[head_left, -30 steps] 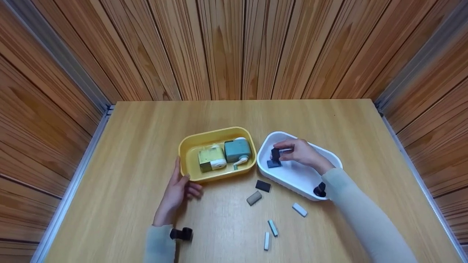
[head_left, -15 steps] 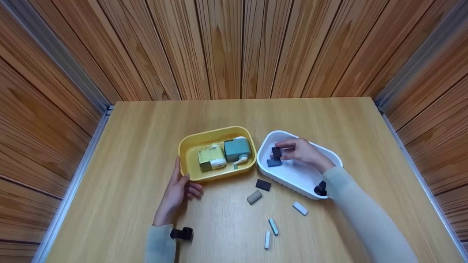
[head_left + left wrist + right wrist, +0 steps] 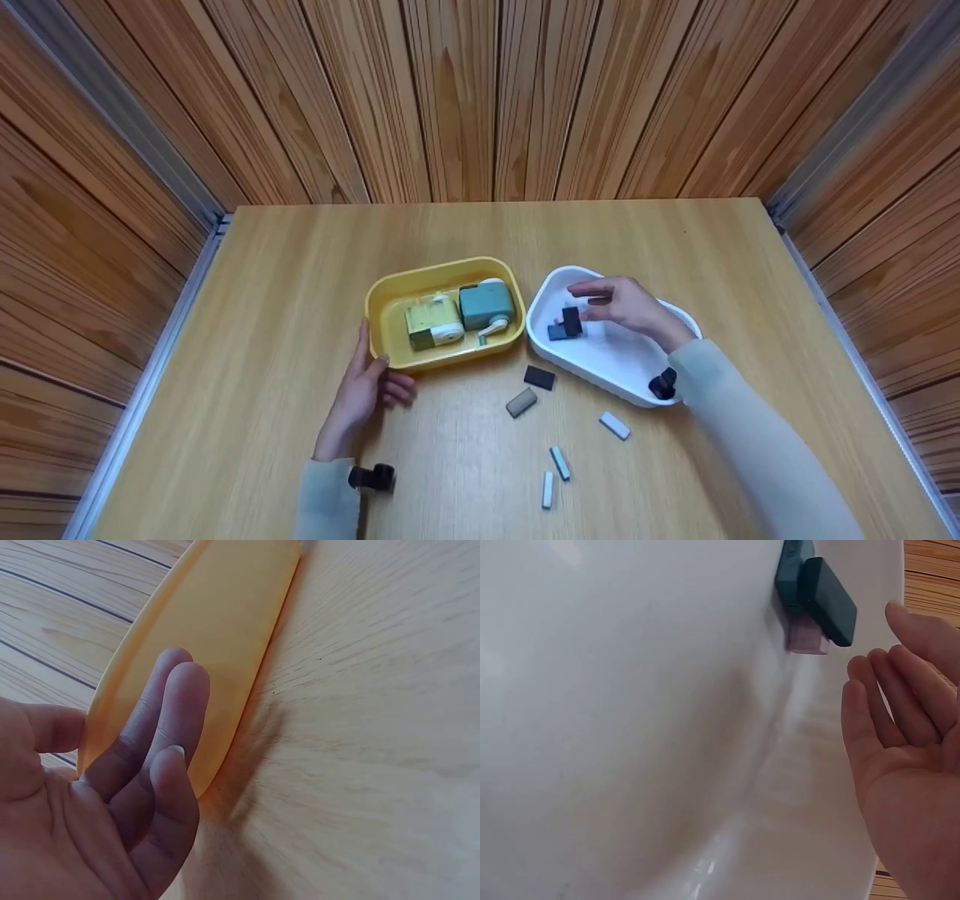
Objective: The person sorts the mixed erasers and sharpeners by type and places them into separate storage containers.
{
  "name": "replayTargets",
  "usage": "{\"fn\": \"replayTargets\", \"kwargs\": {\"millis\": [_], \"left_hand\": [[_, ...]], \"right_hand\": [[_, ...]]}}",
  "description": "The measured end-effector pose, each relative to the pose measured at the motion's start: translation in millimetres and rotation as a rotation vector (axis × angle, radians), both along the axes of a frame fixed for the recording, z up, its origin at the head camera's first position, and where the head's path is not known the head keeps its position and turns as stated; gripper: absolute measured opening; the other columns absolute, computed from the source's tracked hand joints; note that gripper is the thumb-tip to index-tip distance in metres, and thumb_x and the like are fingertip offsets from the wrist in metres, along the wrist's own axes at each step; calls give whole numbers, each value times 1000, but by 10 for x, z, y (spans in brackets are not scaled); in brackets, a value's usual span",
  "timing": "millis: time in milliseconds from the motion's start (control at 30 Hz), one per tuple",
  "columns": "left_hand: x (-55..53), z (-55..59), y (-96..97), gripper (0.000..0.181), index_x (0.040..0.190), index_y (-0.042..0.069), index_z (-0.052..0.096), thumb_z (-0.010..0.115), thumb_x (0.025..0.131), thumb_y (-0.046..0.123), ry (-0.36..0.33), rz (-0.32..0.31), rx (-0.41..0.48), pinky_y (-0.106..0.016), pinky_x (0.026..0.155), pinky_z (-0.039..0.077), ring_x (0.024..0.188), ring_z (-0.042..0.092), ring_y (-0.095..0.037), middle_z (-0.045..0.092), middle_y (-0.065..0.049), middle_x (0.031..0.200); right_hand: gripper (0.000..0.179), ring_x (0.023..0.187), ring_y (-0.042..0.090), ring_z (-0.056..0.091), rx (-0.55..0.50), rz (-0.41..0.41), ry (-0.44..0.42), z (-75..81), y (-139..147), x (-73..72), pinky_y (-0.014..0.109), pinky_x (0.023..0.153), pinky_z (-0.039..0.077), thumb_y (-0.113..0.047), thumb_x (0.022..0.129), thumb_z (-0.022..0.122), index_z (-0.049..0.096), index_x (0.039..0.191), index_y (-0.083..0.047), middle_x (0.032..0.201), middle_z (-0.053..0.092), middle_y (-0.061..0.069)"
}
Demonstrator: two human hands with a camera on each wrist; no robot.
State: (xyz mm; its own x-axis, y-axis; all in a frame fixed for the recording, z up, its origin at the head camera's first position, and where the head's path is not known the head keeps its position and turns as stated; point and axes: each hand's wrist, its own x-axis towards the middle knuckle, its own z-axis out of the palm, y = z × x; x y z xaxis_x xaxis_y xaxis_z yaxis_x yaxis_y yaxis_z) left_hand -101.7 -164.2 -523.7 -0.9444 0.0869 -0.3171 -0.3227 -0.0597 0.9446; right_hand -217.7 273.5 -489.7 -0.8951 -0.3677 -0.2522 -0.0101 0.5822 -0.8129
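Note:
My left hand [image 3: 361, 391] rests at the near-left corner of a yellow tray [image 3: 390, 341], thumb at the rim, other fingers loosely extended. Inside that tray sit a light-green crank pencil sharpener [image 3: 433, 319] and a teal one [image 3: 486, 306]. My right hand [image 3: 628, 306] hovers over a white tray [image 3: 607, 367], its fingers spread and holding nothing. Just beyond its fingertips, a dark eraser-like block [image 3: 571, 321] leans over another dark block [image 3: 557, 332]. A pink block [image 3: 808, 637] shows beneath them in the right wrist view.
On the table in front of the trays lie a black block [image 3: 539, 377], a grey block [image 3: 521, 403], a white block [image 3: 615, 425], a thin light-blue piece [image 3: 560, 463] and a thin white piece [image 3: 547, 490]. Wood-panel walls [image 3: 465, 105] enclose the table.
My right hand has let go of the dark block, leaving it leaning on the others in the white tray, and has drawn back slightly to the right. The left hand stays put.

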Motion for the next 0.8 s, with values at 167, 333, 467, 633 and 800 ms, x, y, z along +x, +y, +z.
{"fn": "replayTargets", "kwargs": {"millis": [167, 333, 467, 633, 800], "left_hand": [[-3, 6, 2, 65, 159, 41, -4, 30, 109, 16, 10, -9, -5, -36, 60, 50, 72, 68, -37, 69, -26, 88], [-9, 9, 1, 64, 159, 42, -3, 29, 109, 17, -2, -2, -17, -37, 60, 50, 74, 68, -38, 69, -24, 89], [-11, 1, 3, 64, 159, 43, -2, 29, 109, 17, -8, 3, -20, -37, 61, 50, 74, 68, -38, 69, -23, 89], [-10, 2, 7, 64, 158, 44, -2, 29, 109, 17, -11, 5, -9, -36, 60, 50, 74, 68, -38, 69, -24, 89], [-6, 13, 3, 64, 157, 46, -2, 30, 109, 19, -21, 12, -15, -36, 61, 49, 75, 68, -38, 69, -24, 90]], "right_hand": [[51, 127, 32, 55, -46, 11, 22, 74, 18, 16, 48, 105, 42, -14, 89, 76, 62, 137, -10, 137, 60, 7], [50, 126, 32, 56, -67, 14, 44, 159, 6, 43, 47, 104, 43, -14, 88, 77, 63, 136, -12, 136, 61, 6], [48, 126, 32, 56, -63, 30, 54, 227, -14, 61, 47, 104, 43, -13, 89, 76, 64, 135, -14, 136, 61, 6], [48, 125, 32, 56, -57, 40, 72, 316, -20, 91, 47, 103, 44, -15, 88, 77, 64, 135, -14, 136, 60, 7], [50, 125, 34, 56, -63, 60, 89, 415, -28, 131, 46, 102, 45, -23, 87, 79, 64, 135, -15, 137, 60, 6]]}}
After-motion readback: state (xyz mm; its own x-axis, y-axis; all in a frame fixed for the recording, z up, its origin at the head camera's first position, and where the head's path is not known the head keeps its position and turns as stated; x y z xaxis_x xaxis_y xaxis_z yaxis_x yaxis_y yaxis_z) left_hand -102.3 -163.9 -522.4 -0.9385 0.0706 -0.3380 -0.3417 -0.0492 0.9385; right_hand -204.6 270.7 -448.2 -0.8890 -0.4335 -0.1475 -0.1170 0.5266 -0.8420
